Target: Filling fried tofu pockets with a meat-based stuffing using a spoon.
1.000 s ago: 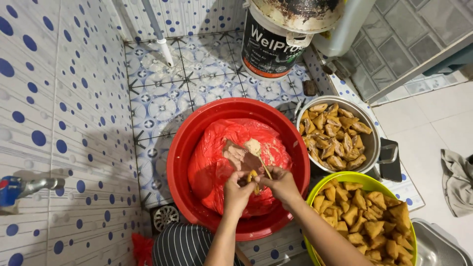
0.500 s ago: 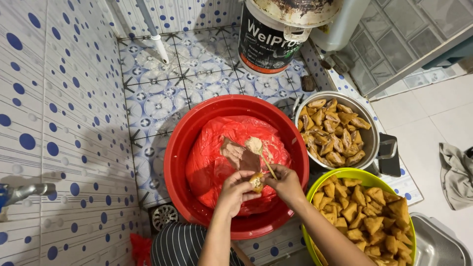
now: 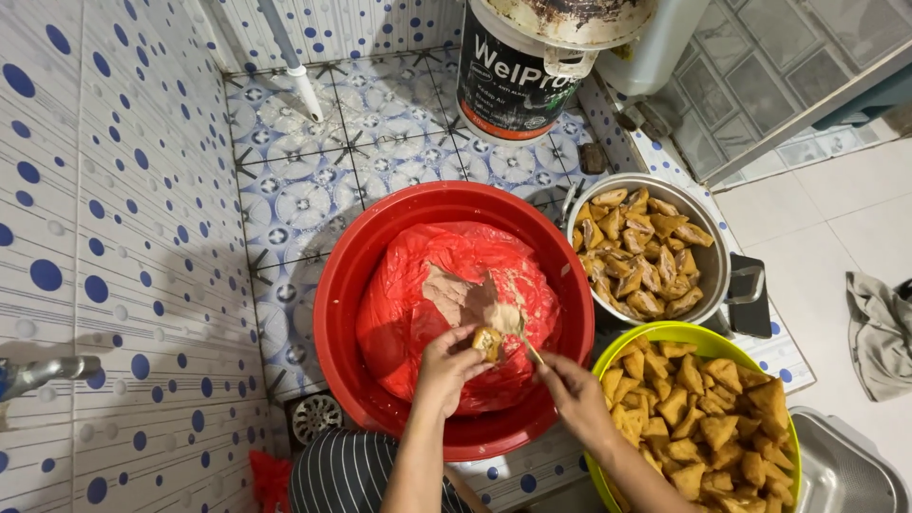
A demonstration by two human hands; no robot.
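- Your left hand [image 3: 446, 366] is curled shut around a tofu puff [image 3: 488, 341], pinching it between thumb and fingertips over the near side of the red basin [image 3: 342, 285].
- The puff is golden-brown, held with its cut side up, just above the red bag [image 3: 418, 323] that lines the basin.
- Your right hand [image 3: 575, 394] is closed on a thin stick [image 3: 525, 344]; its tip points toward the puff and almost touches it.
- A pale paste [image 3: 456, 294] lies smeared in the middle of the bag, just beyond the puff.
- The basin sits on the tiled floor [image 3: 313, 190], white with blue flower patterns.
- To your right, a green bowl [image 3: 665, 332] is heaped with tofu puffs; your right forearm passes along its left rim.
- Beyond the green bowl, a metal pot [image 3: 708, 247] holds more browned pieces, darker and more wrinkled than those in the green bowl.
- A dark bucket [image 3: 513, 76] with a white lid stands at the far side of the floor, well apart from both hands.
- A white pipe [image 3: 294, 66] leans against the dotted wall [image 3: 85, 190] on your left.
- A tap [image 3: 38, 372] sticks out from that wall, low on the left.
- A round floor drain [image 3: 313, 416] shows just beside the basin's near-left edge.
- A grey cloth [image 3: 879, 332] lies on the plain floor far to the right.
- A metal tray [image 3: 841, 465] shows at the bottom right corner, touching the green bowl.
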